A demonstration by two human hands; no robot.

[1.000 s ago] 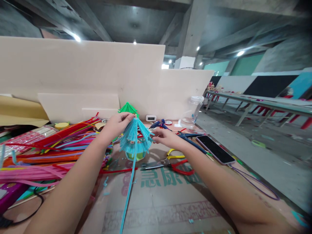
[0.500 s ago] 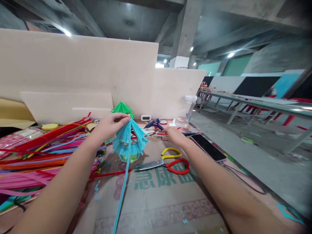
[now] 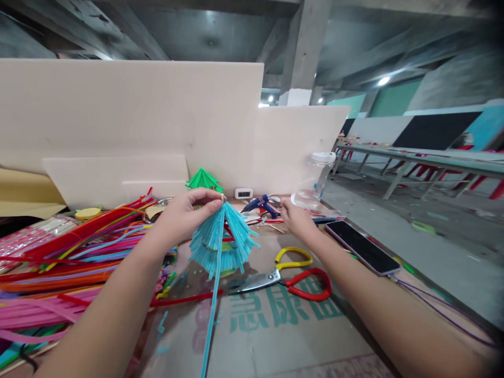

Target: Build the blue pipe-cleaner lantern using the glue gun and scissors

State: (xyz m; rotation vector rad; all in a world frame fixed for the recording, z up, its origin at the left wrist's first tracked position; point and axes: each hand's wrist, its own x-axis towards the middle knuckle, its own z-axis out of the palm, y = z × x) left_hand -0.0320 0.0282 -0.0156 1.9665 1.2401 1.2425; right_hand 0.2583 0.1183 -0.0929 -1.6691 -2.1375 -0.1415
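Observation:
My left hand [image 3: 185,212] pinches the top of a light blue pipe-cleaner cone [image 3: 222,239] shaped like a small umbrella, held just above the table. One long blue strand [image 3: 210,320] hangs from it toward me. My right hand [image 3: 295,218] is stretched forward to the blue glue gun [image 3: 263,205] lying near the back board; its fingers reach the gun, and whether they grip it is hidden.
A heap of coloured pipe cleaners [image 3: 71,252] fills the left of the table. Scissors with a yellow and a red handle [image 3: 283,273] lie on the cardboard mat. A phone [image 3: 362,254] with a cable lies right. A green cone [image 3: 203,179], a clear jar [image 3: 313,184] and white boards [image 3: 129,121] stand behind.
My right hand left the blue cone and moved forward and right to the glue gun. My left hand kept its hold on the cone's top.

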